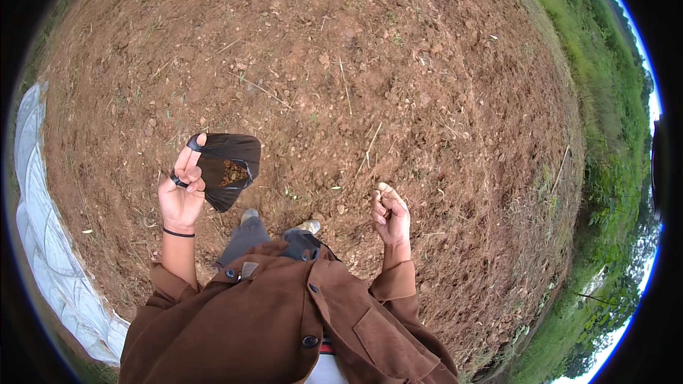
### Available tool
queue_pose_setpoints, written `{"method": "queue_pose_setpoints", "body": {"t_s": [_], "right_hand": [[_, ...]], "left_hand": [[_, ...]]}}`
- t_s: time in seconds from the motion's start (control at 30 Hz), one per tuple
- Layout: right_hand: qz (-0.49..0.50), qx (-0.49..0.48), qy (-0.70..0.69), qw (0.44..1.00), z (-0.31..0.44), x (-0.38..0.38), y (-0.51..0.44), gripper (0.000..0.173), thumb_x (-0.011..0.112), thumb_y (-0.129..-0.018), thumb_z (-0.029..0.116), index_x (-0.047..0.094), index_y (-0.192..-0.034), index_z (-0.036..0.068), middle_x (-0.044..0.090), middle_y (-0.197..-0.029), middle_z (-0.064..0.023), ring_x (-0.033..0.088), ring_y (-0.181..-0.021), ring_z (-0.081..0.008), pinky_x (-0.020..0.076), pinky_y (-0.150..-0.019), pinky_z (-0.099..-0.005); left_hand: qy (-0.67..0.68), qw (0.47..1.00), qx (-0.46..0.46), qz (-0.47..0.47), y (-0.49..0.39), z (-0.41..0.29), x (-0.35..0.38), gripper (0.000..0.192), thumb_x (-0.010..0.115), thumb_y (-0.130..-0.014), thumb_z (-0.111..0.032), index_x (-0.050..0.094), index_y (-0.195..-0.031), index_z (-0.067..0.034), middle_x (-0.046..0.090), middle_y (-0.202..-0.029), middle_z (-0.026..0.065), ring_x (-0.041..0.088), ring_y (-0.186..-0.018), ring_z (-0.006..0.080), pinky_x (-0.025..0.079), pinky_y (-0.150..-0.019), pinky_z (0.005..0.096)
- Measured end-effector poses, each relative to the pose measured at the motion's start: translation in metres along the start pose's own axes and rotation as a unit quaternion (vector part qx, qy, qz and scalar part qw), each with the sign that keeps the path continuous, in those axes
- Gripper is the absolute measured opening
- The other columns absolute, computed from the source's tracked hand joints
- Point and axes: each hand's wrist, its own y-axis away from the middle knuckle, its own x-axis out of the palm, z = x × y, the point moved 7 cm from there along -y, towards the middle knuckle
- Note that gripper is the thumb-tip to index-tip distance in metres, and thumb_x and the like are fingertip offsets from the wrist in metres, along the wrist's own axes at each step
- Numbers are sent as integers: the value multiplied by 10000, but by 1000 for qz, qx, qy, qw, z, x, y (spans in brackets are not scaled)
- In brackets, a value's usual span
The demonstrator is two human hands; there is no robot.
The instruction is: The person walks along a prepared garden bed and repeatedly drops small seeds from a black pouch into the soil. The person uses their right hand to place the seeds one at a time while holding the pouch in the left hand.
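Observation:
My left hand (183, 192) holds a dark plastic bag (216, 168), its handles looped around my fingers. The bag's mouth gapes towards me, and small brown, lumpy pieces (233, 172), perhaps seeds or nuts, show inside. Off to the right, my right hand (391, 214) hovers over the soil, apart from the bag. Its fingers are curled in towards the thumb; whether anything small is between them cannot be made out. Below both hands lies bare reddish-brown soil (331, 133).
Stones, dry stalks (368, 150) and a few green leaves litter the rough ground. Whitish sheeting (48, 240) lies along the left edge. Grass and shrubs (613, 181) border the soil on the right. My shoes (309, 225) stand on the soil just below the bag.

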Motion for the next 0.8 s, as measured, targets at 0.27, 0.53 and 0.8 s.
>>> {"method": "queue_pose_setpoints", "body": {"t_s": [0.27, 0.53, 0.8], "right_hand": [[36, 21, 62, 997, 35, 21, -12, 429, 392, -712, -106, 494, -1121, -28, 516, -872, -131, 373, -536, -88, 280, -410, -166], [18, 12, 77, 997, 67, 12, -54, 332, 417, -836, -50, 486, -1158, -5, 527, -848, -93, 356, -518, -60, 275, -414, -165], [-84, 3, 209, 974, 111, 4, -170, 388, 406, -930, 8, 374, -1313, 59, 519, -807, -39, 348, -525, -48, 278, -439, -166]], "left_hand": [[11, 999, 40, 3, -7, 23, -2, 724, 399, -778, 74, 87, -1430, 35, 173, -1506, 123, 425, -709, 115, 431, -605, 215], [-30, 998, 47, -41, -56, 28, 4, 717, 403, -769, 74, 111, -1423, 49, 160, -1511, 123, 423, -707, 113, 427, -607, 207], [-47, 997, -15, -54, -213, 60, 1, 698, 445, -785, 33, 150, -1418, 46, 192, -1500, 126, 433, -711, 108, 423, -605, 202]]}}
